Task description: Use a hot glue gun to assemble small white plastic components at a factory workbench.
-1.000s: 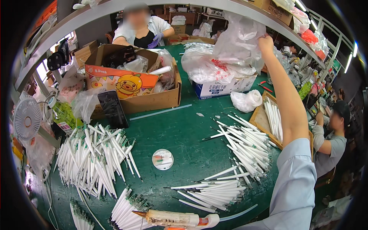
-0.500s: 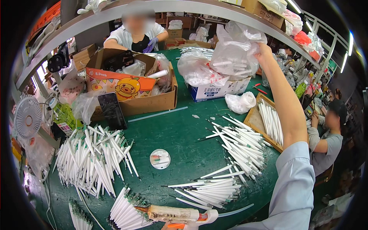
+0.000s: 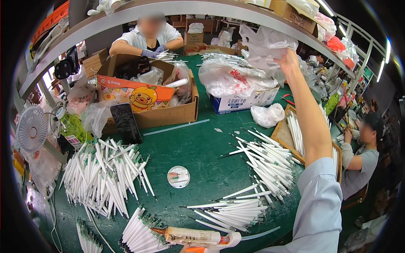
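White sticks (image 3: pixel 105 173) on green table (image 3: pixel 202 145)

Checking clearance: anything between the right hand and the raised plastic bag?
Nothing visible: the right hand is at the raised plastic bag; the blue-and-white box stands below, not between them.

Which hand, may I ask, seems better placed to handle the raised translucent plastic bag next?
Probably the right hand: it is extended to the translucent plastic bag, while the left hand is not clearly visible.
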Demonstrator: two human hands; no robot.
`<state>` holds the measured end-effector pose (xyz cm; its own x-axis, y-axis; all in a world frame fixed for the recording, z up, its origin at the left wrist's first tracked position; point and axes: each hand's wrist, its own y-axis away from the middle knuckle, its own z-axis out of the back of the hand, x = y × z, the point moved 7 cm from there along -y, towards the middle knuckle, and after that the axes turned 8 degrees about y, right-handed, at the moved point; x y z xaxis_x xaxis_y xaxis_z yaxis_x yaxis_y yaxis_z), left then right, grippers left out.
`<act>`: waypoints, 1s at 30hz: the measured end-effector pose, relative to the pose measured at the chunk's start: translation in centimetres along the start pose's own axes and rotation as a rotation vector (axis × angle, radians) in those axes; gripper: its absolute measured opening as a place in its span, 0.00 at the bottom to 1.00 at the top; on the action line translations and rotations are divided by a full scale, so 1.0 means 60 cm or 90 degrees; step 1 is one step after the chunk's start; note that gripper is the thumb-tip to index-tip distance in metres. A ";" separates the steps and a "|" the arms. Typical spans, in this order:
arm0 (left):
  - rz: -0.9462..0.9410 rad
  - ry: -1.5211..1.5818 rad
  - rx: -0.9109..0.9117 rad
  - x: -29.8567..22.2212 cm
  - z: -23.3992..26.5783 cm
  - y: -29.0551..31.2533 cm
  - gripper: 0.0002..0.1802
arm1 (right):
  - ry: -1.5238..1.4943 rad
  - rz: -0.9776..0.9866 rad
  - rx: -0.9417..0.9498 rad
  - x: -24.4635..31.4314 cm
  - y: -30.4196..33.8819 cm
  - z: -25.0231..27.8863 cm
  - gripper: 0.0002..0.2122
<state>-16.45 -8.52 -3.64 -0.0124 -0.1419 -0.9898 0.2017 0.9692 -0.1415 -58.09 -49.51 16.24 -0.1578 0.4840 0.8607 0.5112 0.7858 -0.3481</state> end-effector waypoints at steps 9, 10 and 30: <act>-0.021 -0.020 0.005 0.004 -0.002 0.003 0.14 | -0.049 -0.010 0.029 -0.013 0.004 -0.014 0.20; -0.034 -0.019 -0.002 0.000 -0.002 0.002 0.14 | -0.057 -0.014 0.010 -0.014 0.003 -0.013 0.19; -0.117 0.000 0.010 -0.014 -0.011 -0.002 0.16 | 0.391 -0.070 0.044 -0.137 0.080 0.043 0.29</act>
<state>-17.10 -8.40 -2.81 -0.0505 -0.3169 -0.9471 0.2113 0.9234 -0.3203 -56.51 -48.73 6.51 0.3183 0.1062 0.9420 0.4604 0.8513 -0.2515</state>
